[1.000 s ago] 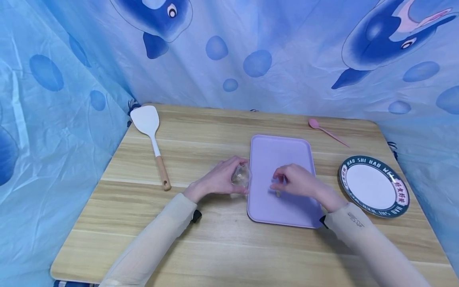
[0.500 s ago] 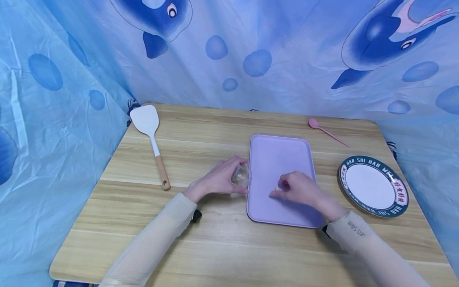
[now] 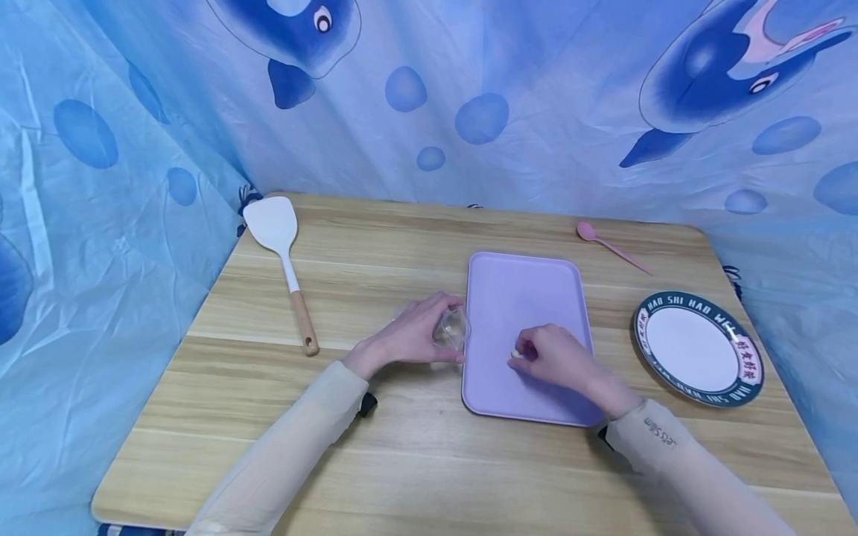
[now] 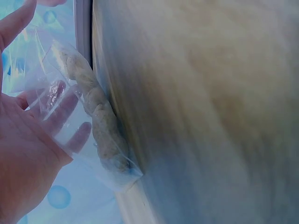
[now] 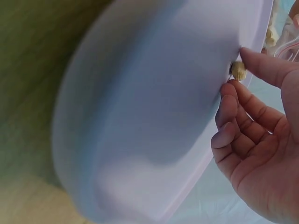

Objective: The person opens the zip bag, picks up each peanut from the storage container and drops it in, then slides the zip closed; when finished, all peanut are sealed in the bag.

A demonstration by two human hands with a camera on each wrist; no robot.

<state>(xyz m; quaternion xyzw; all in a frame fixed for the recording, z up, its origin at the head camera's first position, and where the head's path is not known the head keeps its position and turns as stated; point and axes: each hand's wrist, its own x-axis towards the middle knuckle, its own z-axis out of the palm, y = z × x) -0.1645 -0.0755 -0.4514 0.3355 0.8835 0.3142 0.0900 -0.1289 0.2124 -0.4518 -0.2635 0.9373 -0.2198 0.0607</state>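
Observation:
My left hand point(image 3: 417, 331) curves round a clear plastic bag point(image 3: 451, 328) at the left edge of the lilac tray point(image 3: 523, 290). Beige lumps point(image 4: 100, 119) lie in a row along the bag's bottom in the left wrist view; some left fingers show through the plastic. Low over the tray's middle, my right hand point(image 3: 556, 359) has a small beige nut-like piece point(image 5: 238, 71) between thumb and index fingertips. The remaining right fingers are curled toward the palm. In the head view the piece point(image 3: 515, 354) shows just at the fingertips.
A white spatula point(image 3: 286, 264) with a wooden handle lies at left. Behind the tray to the right is a pink spoon point(image 3: 603, 242). A green-rimmed plate point(image 3: 650, 357) stands right of the tray. Blue patterned cloth point(image 3: 429, 89) hangs behind the wooden table point(image 3: 375, 246).
One second ago my right hand was slightly higher and the piece lay below its fingers. The hand has moved down, and the piece is now between its fingertips. My left hand has stayed in place.

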